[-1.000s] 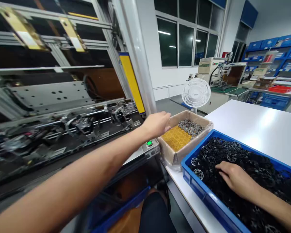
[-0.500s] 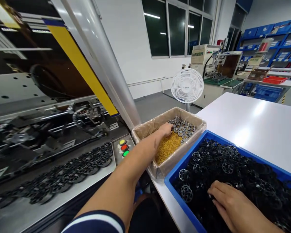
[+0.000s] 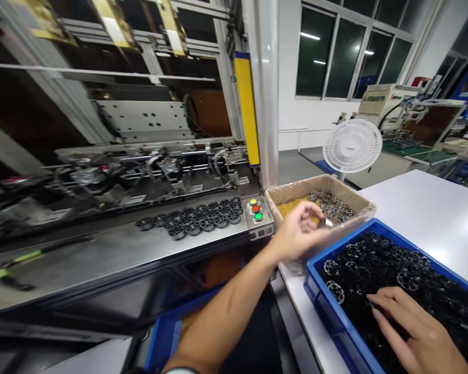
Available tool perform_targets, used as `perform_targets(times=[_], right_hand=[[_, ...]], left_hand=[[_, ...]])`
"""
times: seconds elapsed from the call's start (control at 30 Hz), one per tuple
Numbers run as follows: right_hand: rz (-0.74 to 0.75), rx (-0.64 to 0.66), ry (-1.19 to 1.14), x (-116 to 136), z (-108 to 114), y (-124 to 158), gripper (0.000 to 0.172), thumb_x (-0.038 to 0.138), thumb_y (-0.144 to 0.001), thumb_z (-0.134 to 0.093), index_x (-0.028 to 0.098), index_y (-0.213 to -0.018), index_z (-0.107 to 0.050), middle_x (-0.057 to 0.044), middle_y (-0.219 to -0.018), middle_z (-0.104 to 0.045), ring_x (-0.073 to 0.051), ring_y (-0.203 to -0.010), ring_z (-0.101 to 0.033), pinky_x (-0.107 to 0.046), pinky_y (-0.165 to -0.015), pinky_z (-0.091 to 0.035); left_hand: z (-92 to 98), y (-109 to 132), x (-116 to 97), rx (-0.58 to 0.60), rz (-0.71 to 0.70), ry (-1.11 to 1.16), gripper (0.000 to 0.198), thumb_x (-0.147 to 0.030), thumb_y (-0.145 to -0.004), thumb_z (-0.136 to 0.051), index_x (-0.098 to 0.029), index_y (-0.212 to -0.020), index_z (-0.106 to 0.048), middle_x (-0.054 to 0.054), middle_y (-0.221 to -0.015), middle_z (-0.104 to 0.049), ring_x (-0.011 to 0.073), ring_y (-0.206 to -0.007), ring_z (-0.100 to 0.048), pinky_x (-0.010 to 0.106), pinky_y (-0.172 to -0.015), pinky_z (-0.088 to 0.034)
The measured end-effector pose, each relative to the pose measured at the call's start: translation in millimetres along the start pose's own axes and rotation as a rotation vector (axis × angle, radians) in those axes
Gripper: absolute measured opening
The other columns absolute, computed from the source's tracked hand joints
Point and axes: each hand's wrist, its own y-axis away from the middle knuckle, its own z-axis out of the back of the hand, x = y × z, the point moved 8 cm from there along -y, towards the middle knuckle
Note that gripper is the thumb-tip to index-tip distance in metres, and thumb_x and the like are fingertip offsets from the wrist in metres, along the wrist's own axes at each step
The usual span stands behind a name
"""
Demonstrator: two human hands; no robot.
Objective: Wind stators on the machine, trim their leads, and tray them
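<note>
My left hand (image 3: 298,231) is raised over the near edge of a plastic-lined carton (image 3: 284,192). Its fingers are curled round a small grey part (image 3: 324,223), blurred but like the grey spoked wheels (image 3: 333,202) in the carton. Yellow ring-like parts (image 3: 292,206) lie beside those wheels. At the right, my right hand (image 3: 415,324) reaches into a blue bin (image 3: 345,324) heaped with black spoked wheels (image 3: 407,280). Thumb and fingers pinch at a dark piece among them, mostly hidden by the fingertips.
On the left, a machine with metal fixtures (image 3: 167,166) has a row of black wheels (image 3: 203,218) on its front ledge. A box with yellow, red and green buttons (image 3: 256,209) adjoins the carton. Behind stand a white fan (image 3: 353,146) and a white table (image 3: 425,200).
My left hand has come up out of the carton towards me with a small grey part. My right hand stays in the blue bin. The view has turned left, showing more of the machine.
</note>
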Motion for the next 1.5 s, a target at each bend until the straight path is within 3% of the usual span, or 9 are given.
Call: perform_targets(times=[0.07, 0.13, 0.23, 0.4, 0.53, 0.67, 0.83, 1.13, 1.5], right_hand=[[0.010, -0.002, -0.016, 1.7, -0.5, 2.7, 0.022, 0.028, -0.095, -0.057, 0.023, -0.114, -0.067, -0.006, -0.107, -0.070, -0.018, -0.092, -0.074, -0.021, -0.079, -0.062], [0.003, -0.036, -0.005, 6.2, 2.5, 0.5, 0.025, 0.031, -0.094, -0.059, 0.022, -0.117, -0.066, -0.006, -0.112, -0.069, -0.020, -0.096, -0.073, -0.023, -0.082, -0.062], [0.010, -0.107, -0.017, 29.1, 14.6, -13.9, 0.023, 0.030, -0.094, -0.061, 0.023, -0.115, -0.066, -0.005, -0.112, -0.070, -0.021, -0.096, -0.072, -0.029, -0.089, -0.062], [0.040, -0.141, -0.245, 83.5, 40.6, -35.2, 0.026, 0.013, -0.092, -0.056, 0.026, -0.113, -0.063, -0.006, -0.105, -0.067, -0.023, -0.095, -0.069, -0.033, -0.083, -0.062], [0.124, -0.167, -0.377, 104.5, 50.3, -30.7, 0.031, 0.003, -0.090, -0.054, 0.020, -0.115, -0.060, -0.008, -0.096, -0.062, -0.018, -0.090, -0.064, -0.029, -0.075, -0.060], [0.169, -0.208, -0.427, 103.4, 50.2, -25.3, 0.026, 0.002, -0.090, -0.057, 0.012, -0.114, -0.060, -0.011, -0.097, -0.065, -0.017, -0.091, -0.062, -0.031, -0.078, -0.058], [0.229, -0.230, -0.415, 106.6, 49.6, -24.5, 0.017, 0.003, -0.090, -0.058, 0.009, -0.105, -0.063, -0.012, -0.092, -0.065, -0.017, -0.087, -0.061, -0.031, -0.075, -0.057], [0.306, -0.134, -0.409, 106.9, 41.1, -23.8, 0.041, 0.007, -0.083, -0.061, 0.005, -0.123, -0.056, -0.017, -0.107, -0.062, -0.024, -0.100, -0.060, -0.041, -0.085, -0.058], [0.334, -0.169, -0.301, 102.5, 33.8, -21.7, 0.034, 0.014, -0.089, -0.063, 0.009, -0.122, -0.057, -0.015, -0.102, -0.064, -0.023, -0.096, -0.062, -0.041, -0.083, -0.059]], left_hand=[[-5.5, 63.6, 1.8, -0.006, -0.004, 0.182, 0.045, -0.032, -0.088, -0.069, -0.019, -0.128, -0.053, 0.012, -0.114, -0.069, 0.0151, -0.085, -0.068, 0.027, -0.073, -0.058], [-10.7, 109.0, 11.5, -0.062, 0.041, 0.715, 0.041, -0.037, -0.080, -0.078, -0.015, -0.111, -0.065, 0.011, -0.106, -0.068, 0.0145, -0.082, -0.066, 0.027, -0.073, -0.056], [-19.5, 139.1, 19.9, -0.090, 0.141, 1.059, 0.043, -0.029, -0.064, -0.092, -0.014, -0.099, -0.073, 0.009, -0.106, -0.068, 0.0114, -0.080, -0.063, 0.024, -0.074, -0.054], [-21.3, 146.4, -2.6, -0.068, 0.193, 1.047, 0.052, -0.015, -0.053, -0.096, -0.017, -0.101, -0.077, 0.009, -0.101, -0.076, 0.0134, -0.081, -0.068, 0.022, -0.074, -0.055], [-32.0, 150.5, -21.8, -0.018, 0.240, 1.036, 0.046, -0.008, -0.055, -0.093, -0.018, -0.098, -0.079, 0.008, -0.098, -0.079, 0.0146, -0.076, -0.072, 0.021, -0.069, -0.059], [-50.8, 149.1, -36.2, 0.092, 0.233, 1.090, 0.042, -0.005, -0.058, -0.091, -0.018, -0.097, -0.079, 0.007, -0.091, -0.080, 0.0146, -0.071, -0.074, 0.018, -0.062, -0.059], [-69.3, 149.6, -45.6, 0.176, 0.231, 1.163, 0.043, -0.007, -0.061, -0.091, -0.019, -0.100, -0.077, 0.005, -0.085, -0.081, 0.0153, -0.076, -0.076, 0.018, -0.070, -0.061], [-57.9, 146.3, -37.8, 0.004, 0.197, 1.031, 0.043, 0.000, -0.058, -0.087, -0.019, -0.096, -0.078, 0.001, -0.078, -0.080, 0.0134, -0.073, -0.076, 0.017, -0.074, -0.061], [-60.7, 145.4, -32.7, 0.009, 0.206, 1.059, 0.045, 0.001, -0.056, -0.088, -0.019, -0.096, -0.079, 0.003, -0.084, -0.081, 0.0137, -0.076, -0.077, 0.013, -0.069, -0.059]])
